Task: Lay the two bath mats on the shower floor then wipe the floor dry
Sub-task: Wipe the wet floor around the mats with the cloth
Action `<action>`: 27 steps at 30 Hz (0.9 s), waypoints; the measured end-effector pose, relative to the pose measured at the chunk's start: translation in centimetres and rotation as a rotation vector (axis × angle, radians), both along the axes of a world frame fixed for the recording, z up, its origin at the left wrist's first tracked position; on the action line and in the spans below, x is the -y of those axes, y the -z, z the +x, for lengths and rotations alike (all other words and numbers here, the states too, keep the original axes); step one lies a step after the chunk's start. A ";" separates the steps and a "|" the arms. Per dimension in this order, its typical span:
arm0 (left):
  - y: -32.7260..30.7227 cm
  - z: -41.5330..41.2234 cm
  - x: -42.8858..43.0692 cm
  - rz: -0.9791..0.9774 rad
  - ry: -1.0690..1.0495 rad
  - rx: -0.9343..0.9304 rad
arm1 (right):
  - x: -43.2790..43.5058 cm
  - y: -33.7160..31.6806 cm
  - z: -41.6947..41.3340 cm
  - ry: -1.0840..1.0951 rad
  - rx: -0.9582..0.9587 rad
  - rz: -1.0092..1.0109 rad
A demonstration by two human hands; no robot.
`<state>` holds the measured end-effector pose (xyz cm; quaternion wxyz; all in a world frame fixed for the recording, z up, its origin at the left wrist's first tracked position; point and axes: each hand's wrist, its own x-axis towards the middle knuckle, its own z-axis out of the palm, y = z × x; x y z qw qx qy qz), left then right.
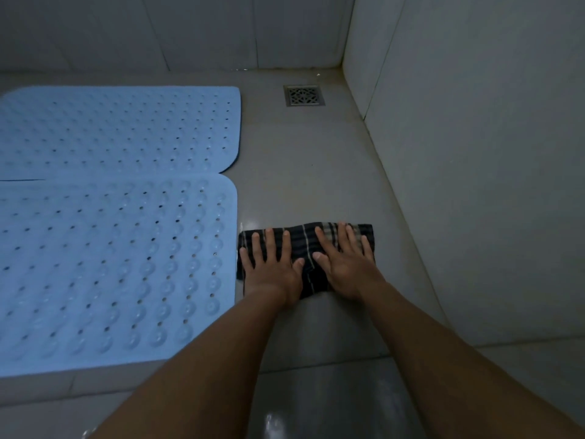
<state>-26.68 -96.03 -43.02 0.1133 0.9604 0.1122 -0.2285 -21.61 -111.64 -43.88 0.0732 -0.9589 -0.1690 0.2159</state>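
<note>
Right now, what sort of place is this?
Probably a shower stall: a metal floor drain near the corner, tiled walls, and two blue perforated bath mats, far and near, laid side by side.

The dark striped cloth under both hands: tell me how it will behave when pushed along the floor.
Probably floppy: the cloth is rumpled under the flat left hand and right hand. It will likely bunch rather than slide stiffly. On the glossy floor it should glide easily.
</note>
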 end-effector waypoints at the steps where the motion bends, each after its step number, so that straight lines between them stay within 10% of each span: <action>1: -0.1 -0.9 0.3 0.000 0.002 -0.005 | 0.2 0.0 -0.8 0.000 -0.008 0.002; 27: -0.6 -10.2 -3.9 -0.074 0.342 0.118 | 3.9 -0.9 -8.3 -0.178 0.067 0.039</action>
